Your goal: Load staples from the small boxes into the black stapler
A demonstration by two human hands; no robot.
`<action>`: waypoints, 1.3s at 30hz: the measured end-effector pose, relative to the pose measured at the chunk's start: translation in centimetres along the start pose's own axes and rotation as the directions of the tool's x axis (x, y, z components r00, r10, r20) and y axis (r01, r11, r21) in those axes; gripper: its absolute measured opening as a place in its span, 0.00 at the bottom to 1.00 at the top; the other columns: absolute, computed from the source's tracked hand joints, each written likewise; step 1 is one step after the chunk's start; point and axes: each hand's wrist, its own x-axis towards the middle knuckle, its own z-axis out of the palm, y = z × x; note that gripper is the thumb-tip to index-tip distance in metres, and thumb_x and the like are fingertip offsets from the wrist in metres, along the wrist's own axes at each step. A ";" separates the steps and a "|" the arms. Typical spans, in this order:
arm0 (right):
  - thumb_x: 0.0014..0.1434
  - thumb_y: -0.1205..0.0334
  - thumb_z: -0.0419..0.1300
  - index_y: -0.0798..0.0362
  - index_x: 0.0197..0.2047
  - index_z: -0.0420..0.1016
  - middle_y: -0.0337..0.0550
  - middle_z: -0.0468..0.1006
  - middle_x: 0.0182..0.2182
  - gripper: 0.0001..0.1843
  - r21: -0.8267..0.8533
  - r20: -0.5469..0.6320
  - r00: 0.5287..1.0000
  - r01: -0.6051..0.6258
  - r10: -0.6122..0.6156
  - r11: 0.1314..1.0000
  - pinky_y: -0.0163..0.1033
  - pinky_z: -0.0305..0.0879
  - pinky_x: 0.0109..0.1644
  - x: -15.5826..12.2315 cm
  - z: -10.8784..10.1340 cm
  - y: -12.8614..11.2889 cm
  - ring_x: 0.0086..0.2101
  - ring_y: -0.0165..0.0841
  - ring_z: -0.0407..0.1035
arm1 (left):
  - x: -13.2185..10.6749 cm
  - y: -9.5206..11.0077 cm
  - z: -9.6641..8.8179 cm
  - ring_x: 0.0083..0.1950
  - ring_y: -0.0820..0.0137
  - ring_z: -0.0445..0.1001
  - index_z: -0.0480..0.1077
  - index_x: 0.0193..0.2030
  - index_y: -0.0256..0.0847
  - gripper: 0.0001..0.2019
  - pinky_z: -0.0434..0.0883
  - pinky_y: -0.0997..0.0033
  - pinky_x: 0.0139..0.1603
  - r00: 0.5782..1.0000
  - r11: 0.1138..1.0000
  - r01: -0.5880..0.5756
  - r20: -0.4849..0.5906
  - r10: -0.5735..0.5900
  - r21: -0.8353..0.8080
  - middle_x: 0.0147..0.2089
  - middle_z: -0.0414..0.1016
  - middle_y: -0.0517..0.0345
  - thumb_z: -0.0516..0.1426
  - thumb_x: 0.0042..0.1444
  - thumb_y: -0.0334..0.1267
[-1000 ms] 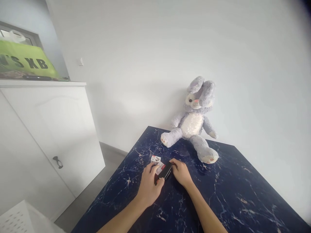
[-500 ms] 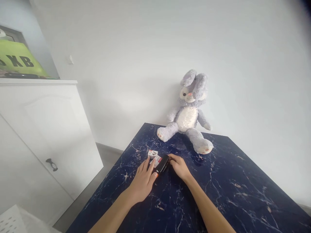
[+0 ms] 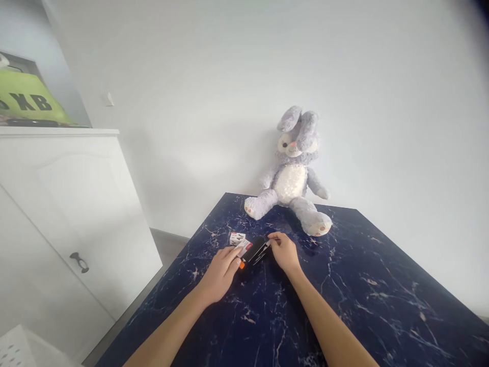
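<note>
A slim black case [image 3: 252,251] with an orange end lies on the dark blue marbled table. Along its right side run thin pale streaks, too small to name. My left hand [image 3: 220,271] grips the case from the left, its thumb by the orange end. Under its fingertips is a white-and-red printed piece [image 3: 245,247]. A small white box [image 3: 237,237] with black and red print stands just beyond. At the far right end of the case, my right hand [image 3: 284,251] is closed in a pinch; what lies between its fingertips is hard to make out.
A grey plush rabbit [image 3: 292,178] sits against the wall at the back of the table [image 3: 367,285]. On the left stands a white cabinet [image 3: 69,204] with a dark handle, a green bag [image 3: 30,97] on top. A white perforated object [image 3: 15,349] shows at lower left.
My right hand has turned and shifted slightly right, beside the case's end. Pale streaks now show along the case's right side. My left fingers have drawn back and closer together.
</note>
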 end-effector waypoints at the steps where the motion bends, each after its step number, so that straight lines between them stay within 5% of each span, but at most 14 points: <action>1: 0.57 0.68 0.47 0.51 0.39 0.80 0.44 0.80 0.44 0.19 -0.025 -0.009 1.000 0.018 -0.018 1.000 0.40 0.67 0.51 0.0 0.0 0.0 0.43 0.35 0.74 | 0.1 -0.1 0.0 0.63 0.62 0.66 0.64 0.66 0.52 0.21 0.65 0.58 0.64 1.000 1.000 0.006 -0.030 -0.006 0.001 0.64 0.69 0.56 0.44 0.70 0.45; 4: 0.55 0.72 0.48 0.49 0.30 0.80 0.40 0.79 0.48 0.19 -0.095 0.021 0.994 0.108 -0.106 0.990 0.37 0.65 0.55 -0.3 0.2 -0.4 0.47 0.34 0.72 | 0.4 -0.3 0.3 0.59 0.60 0.70 0.71 0.60 0.50 0.19 0.66 0.56 0.62 0.992 1.000 0.019 -0.121 -0.019 0.001 0.58 0.75 0.56 0.47 0.69 0.45; 9: 0.56 0.74 0.49 0.51 0.34 0.81 0.42 0.79 0.48 0.19 -0.227 -0.013 0.985 0.162 -0.170 0.960 0.38 0.63 0.53 -1.3 0.2 -1.4 0.47 0.37 0.70 | 0.6 -1.0 0.4 0.54 0.59 0.75 0.78 0.51 0.48 0.15 0.68 0.59 0.59 0.959 0.984 0.102 -0.247 -0.135 -0.143 0.53 0.79 0.54 0.56 0.62 0.44; 16: 0.55 0.74 0.52 0.49 0.35 0.81 0.42 0.82 0.42 0.17 -0.337 -0.067 0.973 0.186 -0.220 0.923 0.37 0.63 0.47 -2.4 -0.2 -1.9 0.44 0.38 0.69 | 0.7 -2.5 0.0 0.36 0.64 0.80 0.76 0.48 0.42 0.14 0.73 0.70 0.38 0.906 0.924 0.195 -0.301 -0.298 -0.329 0.39 0.83 0.55 0.60 0.56 0.43; 24: 0.57 0.71 0.54 0.49 0.35 0.80 0.42 0.81 0.35 0.14 -0.352 -0.100 0.962 0.205 -0.255 0.913 0.37 0.63 0.41 -2.0 0.0 -2.1 0.39 0.37 0.70 | 1.6 -3.9 0.5 0.41 0.66 0.80 0.71 0.56 0.43 0.21 0.74 0.70 0.43 0.851 0.851 0.186 -0.352 -0.389 -0.491 0.53 0.79 0.50 0.62 0.54 0.37; 28: 0.57 0.68 0.55 0.49 0.38 0.80 0.41 0.82 0.39 0.13 -0.322 -0.101 0.962 0.208 -0.252 0.924 0.38 0.65 0.45 -1.5 0.0 -1.5 0.41 0.37 0.72 | 1.6 -4.3 0.7 0.43 0.64 0.81 0.69 0.59 0.40 0.22 0.75 0.70 0.42 0.839 0.826 0.200 -0.343 -0.422 -0.527 0.52 0.79 0.47 0.60 0.57 0.39; 33: 0.60 0.62 0.55 0.48 0.40 0.80 0.42 0.82 0.39 0.12 -0.273 -0.098 0.974 0.169 -0.203 0.947 0.40 0.66 0.46 -1.0 0.0 -0.7 0.41 0.39 0.73 | 1.4 -4.1 0.6 0.45 0.62 0.80 0.74 0.51 0.42 0.15 0.74 0.68 0.45 0.823 0.841 0.217 -0.371 -0.431 -0.496 0.48 0.80 0.49 0.60 0.56 0.37; 39: 0.62 0.56 0.53 0.48 0.45 0.79 0.43 0.82 0.39 0.15 -0.188 -0.119 0.990 0.055 -0.079 0.981 0.40 0.68 0.44 -0.8 -0.1 -0.3 0.38 0.38 0.76 | 1.4 -3.4 0.7 0.38 0.66 0.81 0.66 0.61 0.45 0.23 0.77 0.69 0.39 0.825 0.833 0.216 -0.361 -0.435 -0.510 0.51 0.79 0.50 0.57 0.58 0.34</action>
